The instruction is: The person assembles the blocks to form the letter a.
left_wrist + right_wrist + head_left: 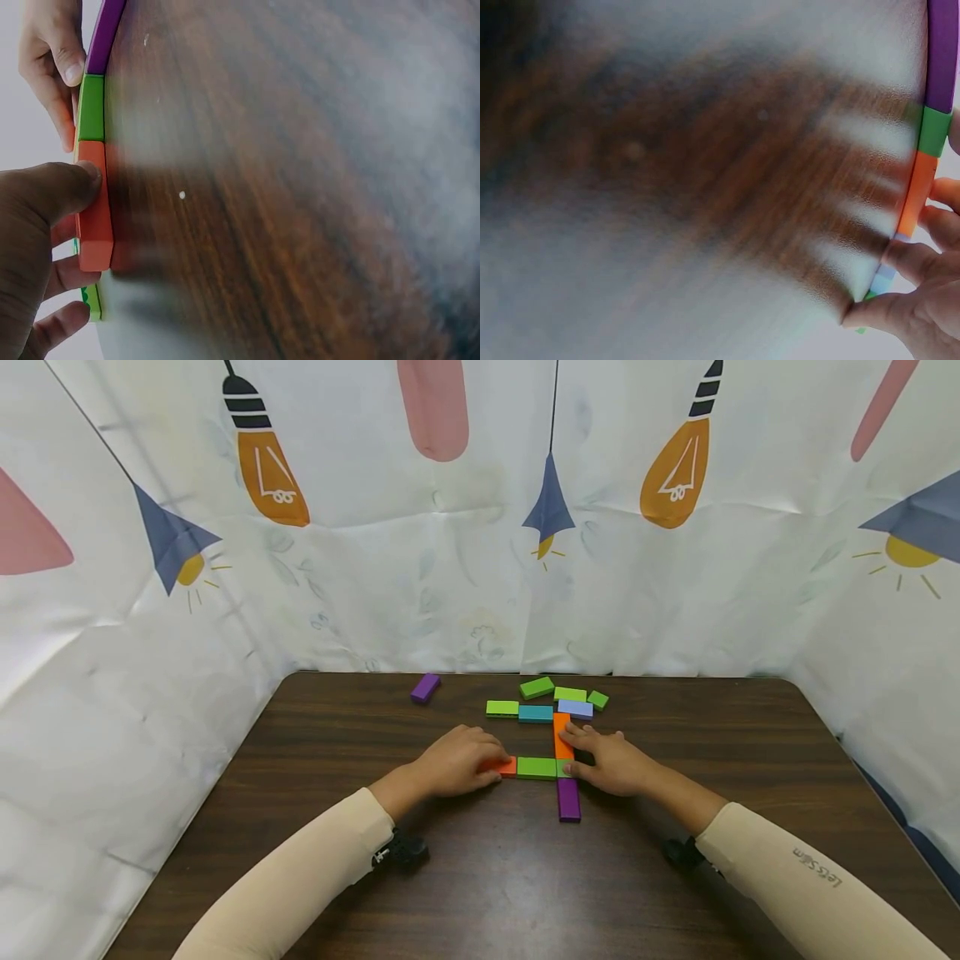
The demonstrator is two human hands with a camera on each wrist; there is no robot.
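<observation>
My left hand (457,762) (26,240) pinches a red-orange block (510,767) (96,225), thumb on its near side. That block meets a green block (536,768) (91,109), which runs on to a small green block (562,768) (933,132). From there an orange block (562,748) (917,191) extends away and a purple block (568,800) (941,56) toward me. With fingers spread and relaxed, my right hand (617,764) (934,289) rests its thumb at the small green block and fingertips on the orange one.
Beyond the hands, a light green block (502,708) touches a teal block (536,714). A blue block (575,709) lies at the orange block's far end, with several green blocks (537,687) behind. A purple block (425,688) lies apart, near the dark wooden table's (337,710) back edge.
</observation>
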